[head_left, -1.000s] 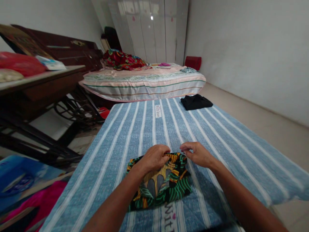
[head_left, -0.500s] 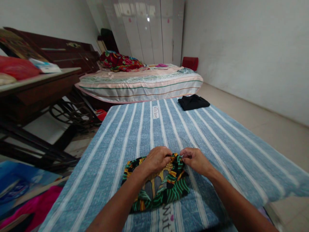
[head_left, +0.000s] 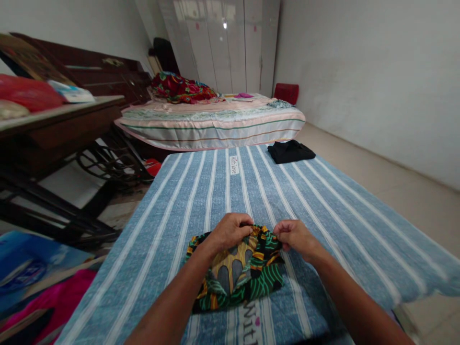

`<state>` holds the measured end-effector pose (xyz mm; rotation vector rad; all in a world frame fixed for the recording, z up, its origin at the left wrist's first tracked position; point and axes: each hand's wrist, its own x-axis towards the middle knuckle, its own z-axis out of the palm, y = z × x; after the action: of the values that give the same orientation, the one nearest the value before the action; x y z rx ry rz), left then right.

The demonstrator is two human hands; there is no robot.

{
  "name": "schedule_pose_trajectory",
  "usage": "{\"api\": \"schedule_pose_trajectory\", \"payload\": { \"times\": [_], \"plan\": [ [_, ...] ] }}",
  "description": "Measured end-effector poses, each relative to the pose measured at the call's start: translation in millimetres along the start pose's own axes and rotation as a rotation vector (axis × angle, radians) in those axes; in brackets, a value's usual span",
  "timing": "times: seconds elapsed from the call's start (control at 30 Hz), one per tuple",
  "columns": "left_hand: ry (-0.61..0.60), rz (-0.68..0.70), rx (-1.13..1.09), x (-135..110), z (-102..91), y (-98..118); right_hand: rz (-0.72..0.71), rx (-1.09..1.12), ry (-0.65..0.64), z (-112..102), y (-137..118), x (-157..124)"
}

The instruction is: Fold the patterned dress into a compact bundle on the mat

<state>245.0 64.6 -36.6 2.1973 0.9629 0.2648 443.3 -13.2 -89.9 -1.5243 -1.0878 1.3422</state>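
A patterned garment (head_left: 235,270) in black, green and yellow lies in a small bundle near the front of the bed with the blue striped sheet (head_left: 187,211). My left hand (head_left: 232,230) is closed on its far edge, thumb and fingers pinching the cloth. At the far right corner of the bundle, my right hand (head_left: 293,237) pinches the same edge between thumb and fingers. Part of the garment's left side is hidden under my left hand and forearm. Its exact kind of clothing cannot be made out.
A folded black cloth (head_left: 291,151) rests at the sheet's far right corner. Beyond stands another bed (head_left: 212,127) with a red floral blanket (head_left: 183,88). On the left are a sewing table (head_left: 61,117) with a treadle wheel and a blue package (head_left: 32,263).
My right hand has shifted slightly right along the garment's far edge, and the cloth between my hands is drawn out wider. The camera view has moved a little.
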Motion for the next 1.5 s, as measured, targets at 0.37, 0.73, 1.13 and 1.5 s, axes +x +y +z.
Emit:
{"api": "schedule_pose_trajectory", "payload": {
  "times": [0.37,0.73,1.13,1.5],
  "plan": [
    [-0.006,-0.004,-0.037,3.3,3.4,1.4,-0.504,-0.989,0.381,31.9,-23.3,-34.2],
    [0.019,0.018,0.215,11.7,12.7,-6.4,-0.135,-0.862,0.218,43.9,-38.3,-12.4],
    [0.028,-0.070,0.392,21.9,14.9,0.1,0.006,-0.039,-0.003,48.6,-24.8,-7.3],
    [0.128,-0.057,0.506,-20.3,16.8,39.7,-0.173,-0.013,0.105,18.8,-14.0,-9.3]
  ]
}}
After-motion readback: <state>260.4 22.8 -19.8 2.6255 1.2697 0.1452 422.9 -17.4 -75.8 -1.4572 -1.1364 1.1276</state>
